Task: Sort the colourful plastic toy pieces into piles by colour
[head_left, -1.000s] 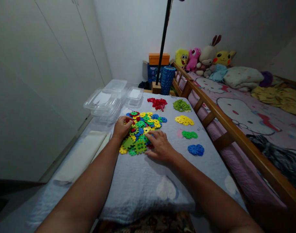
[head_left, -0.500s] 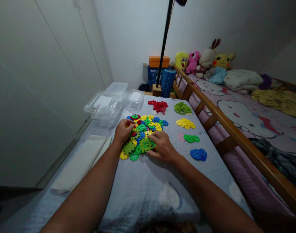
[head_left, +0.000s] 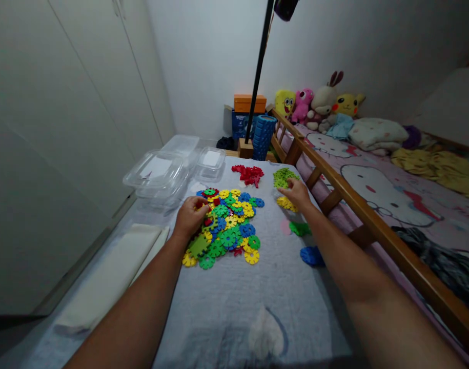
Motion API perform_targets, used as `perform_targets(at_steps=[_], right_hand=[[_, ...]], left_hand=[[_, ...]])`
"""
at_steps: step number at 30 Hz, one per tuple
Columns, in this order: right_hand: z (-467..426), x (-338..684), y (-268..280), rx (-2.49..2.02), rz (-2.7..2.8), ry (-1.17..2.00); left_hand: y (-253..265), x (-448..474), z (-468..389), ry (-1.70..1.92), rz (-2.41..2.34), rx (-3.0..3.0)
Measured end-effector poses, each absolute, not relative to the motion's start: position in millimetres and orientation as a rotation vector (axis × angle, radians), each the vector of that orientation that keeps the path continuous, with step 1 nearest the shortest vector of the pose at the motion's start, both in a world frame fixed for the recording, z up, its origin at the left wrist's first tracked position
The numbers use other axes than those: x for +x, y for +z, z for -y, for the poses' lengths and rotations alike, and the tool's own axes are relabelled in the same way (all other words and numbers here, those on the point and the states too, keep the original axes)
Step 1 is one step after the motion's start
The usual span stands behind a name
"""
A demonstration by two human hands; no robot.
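Reaching toward the far right corner of the cloth-covered table (head_left: 219, 312), the right hand (head_left: 298, 195) is now at the light-green pile (head_left: 282, 177); half a second earlier it lay on the mixed pile (head_left: 228, 238) at the table's middle. Its thumb and fingers are bent toward one another at the light-green pile; whether a piece is pinched between them cannot be told. The light-green lattice square formerly beside this hand is gone from the near side of the mixed pile, where green, blue and yellow discs now show. The left hand (head_left: 190, 218) remains at the left side of the mixed pile, fingers curled; its grip cannot be made out. An olive-green square (head_left: 199, 246) stays just below it. Along the table's right edge, the right hand and forearm now partly cover the yellow pile (head_left: 286, 204), the green pile (head_left: 299, 228) and the blue pile (head_left: 310, 256), all previously uncovered. The red pile (head_left: 250, 176), near the far edge, is unchanged.
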State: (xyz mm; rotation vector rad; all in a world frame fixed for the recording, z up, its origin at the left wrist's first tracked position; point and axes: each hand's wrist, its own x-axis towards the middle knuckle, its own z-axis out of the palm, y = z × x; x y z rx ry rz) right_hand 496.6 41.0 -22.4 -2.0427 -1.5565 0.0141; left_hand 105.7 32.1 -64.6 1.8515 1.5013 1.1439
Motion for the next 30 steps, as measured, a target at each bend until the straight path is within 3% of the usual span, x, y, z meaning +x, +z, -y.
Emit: perform_targets(at_steps=[9, 17, 30], right_hand=[[-85.5, 514.4, -35.1, -2.256, 1.344, -0.008], [-110.0, 517.3, -41.8, -2.163, 1.246, -0.109], [-86.1, 491.6, -35.6, -2.073, 1.535, -0.182]], left_hand=[[-66.4, 105.5, -34.0, 1.147, -1.494, 1.853], [-67.1, 106.5, -33.8, 1.165, -1.476, 1.84], [-67.6, 105.9, -34.5, 1.21, -1.477, 1.775]])
